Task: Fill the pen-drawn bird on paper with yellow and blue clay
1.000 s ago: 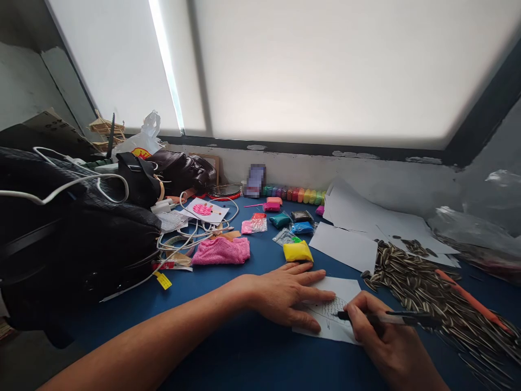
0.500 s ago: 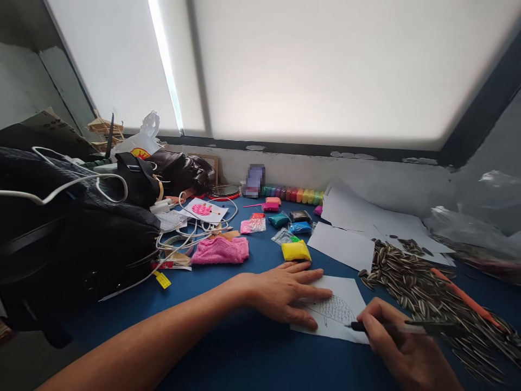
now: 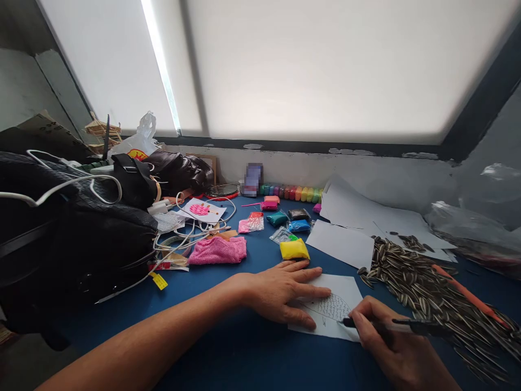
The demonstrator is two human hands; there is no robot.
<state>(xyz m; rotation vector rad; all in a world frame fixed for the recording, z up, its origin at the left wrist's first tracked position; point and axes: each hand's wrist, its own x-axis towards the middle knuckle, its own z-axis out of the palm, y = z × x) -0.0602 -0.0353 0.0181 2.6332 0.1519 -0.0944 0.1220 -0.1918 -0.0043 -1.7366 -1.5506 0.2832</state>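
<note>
My left hand (image 3: 287, 293) lies flat with spread fingers on a small sheet of white paper (image 3: 345, 283), pressing its left side against the blue table. On the sheet is a pen drawing (image 3: 334, 307), a rounded outline filled with small curved marks; its left part is hidden under my fingers. My right hand (image 3: 386, 339) grips a black pen (image 3: 401, 325), whose tip touches the paper just below the outline's right end. A yellow packet of modelling clay (image 3: 294, 250) sits right beyond my left fingertips.
Sunflower seeds (image 3: 419, 279) are heaped at the right, with an orange stick-like tool (image 3: 468, 293) across them. White sheets (image 3: 342, 244) lie behind. Clay packets (image 3: 277, 218), a pink cloth (image 3: 217, 250), white cables (image 3: 191, 233) and a black bag (image 3: 81, 233) occupy the back and left.
The pen tip has shifted slightly left along the paper, with my right hand moving along. My left hand stays flat on the sheet. The whole view has shifted a little.
</note>
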